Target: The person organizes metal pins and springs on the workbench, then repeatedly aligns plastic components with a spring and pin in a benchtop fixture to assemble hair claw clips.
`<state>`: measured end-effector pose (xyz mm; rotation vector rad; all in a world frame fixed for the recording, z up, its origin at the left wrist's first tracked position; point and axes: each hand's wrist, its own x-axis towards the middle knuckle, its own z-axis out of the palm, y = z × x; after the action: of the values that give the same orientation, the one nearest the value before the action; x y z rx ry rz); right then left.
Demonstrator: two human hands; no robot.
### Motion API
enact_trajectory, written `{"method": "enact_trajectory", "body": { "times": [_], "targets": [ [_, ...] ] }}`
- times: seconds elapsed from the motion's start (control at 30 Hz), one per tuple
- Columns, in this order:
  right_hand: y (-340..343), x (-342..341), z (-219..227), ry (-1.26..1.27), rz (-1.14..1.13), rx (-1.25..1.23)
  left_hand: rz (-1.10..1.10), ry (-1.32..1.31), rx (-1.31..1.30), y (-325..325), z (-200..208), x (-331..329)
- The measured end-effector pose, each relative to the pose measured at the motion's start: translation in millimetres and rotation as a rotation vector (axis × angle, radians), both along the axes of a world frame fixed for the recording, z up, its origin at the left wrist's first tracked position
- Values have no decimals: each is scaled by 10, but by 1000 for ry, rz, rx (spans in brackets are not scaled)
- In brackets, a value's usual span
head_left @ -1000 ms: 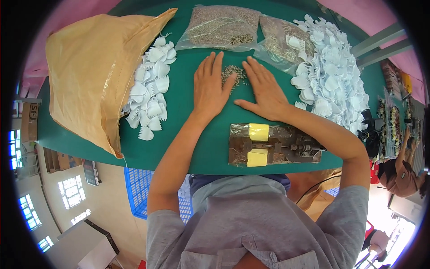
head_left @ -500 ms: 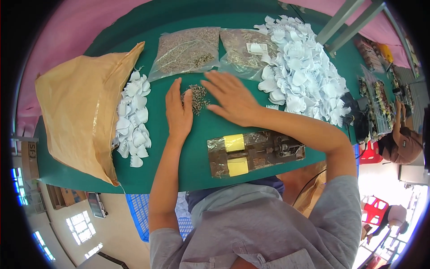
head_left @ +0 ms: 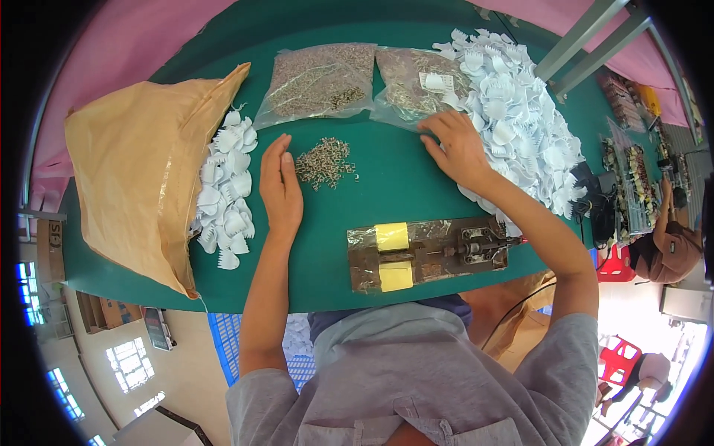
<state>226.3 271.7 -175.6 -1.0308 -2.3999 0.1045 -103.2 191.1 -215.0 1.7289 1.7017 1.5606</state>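
A loose heap of small metal pieces [head_left: 325, 162] lies on the green table. Just left of it, my left hand [head_left: 281, 186] rests with fingers stretched out and nothing in it. My right hand [head_left: 457, 149] is over to the right, between the heap and a big pile of white toothed pieces [head_left: 502, 104]. Its thumb stands apart from loosely bent fingers, and I see nothing held. Beyond its fingertips lies a clear bag [head_left: 401, 82] of small pieces. A second clear bag of metal pieces [head_left: 316, 78] lies behind the heap.
Nearest me on the table [head_left: 320, 260] sits a dark metal fixture [head_left: 439, 253] with yellow pads. At left, a tan sack [head_left: 141, 178] stands beside more white toothed pieces [head_left: 227, 186]. Grey metal posts [head_left: 595, 44] rise at far right; a co-worker [head_left: 666, 245] is beyond.
My right hand has moved right, away from the heap, toward the white pile. My left hand has shifted slightly left, off the heap's edge. The heap now shows fully.
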Motion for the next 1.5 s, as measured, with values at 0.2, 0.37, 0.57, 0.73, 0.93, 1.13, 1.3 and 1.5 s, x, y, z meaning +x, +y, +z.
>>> {"method": "enact_trajectory", "body": {
  "times": [0.2, 0.37, 0.57, 0.73, 0.93, 1.13, 1.3, 1.5],
  "targets": [
    [254, -184, 28, 105, -32, -73, 1, -7, -107, 21, -1, 3],
    [219, -132, -61, 58, -2, 78, -51, 267, -37, -14, 43, 35],
    [677, -322, -75, -177, -61, 314, -72, 287, -25, 31, -24, 101],
    [903, -605, 51, -796, -297, 407, -11, 253, -41, 57, -74, 44],
    [1088, -970, 96, -997, -447, -124, -19, 272, -11, 79, -123, 15],
    [1332, -1150, 85, -1172, -482, -367, -23, 244, -25, 69, -106, 39],
    [1170, -1135, -162, -1247, -628, -18, -31, 233, -16, 71, -111, 53],
    [1057, -766, 90, -939, -357, -117, -45, 238, -25, 58, -71, 74]
  ]
}}
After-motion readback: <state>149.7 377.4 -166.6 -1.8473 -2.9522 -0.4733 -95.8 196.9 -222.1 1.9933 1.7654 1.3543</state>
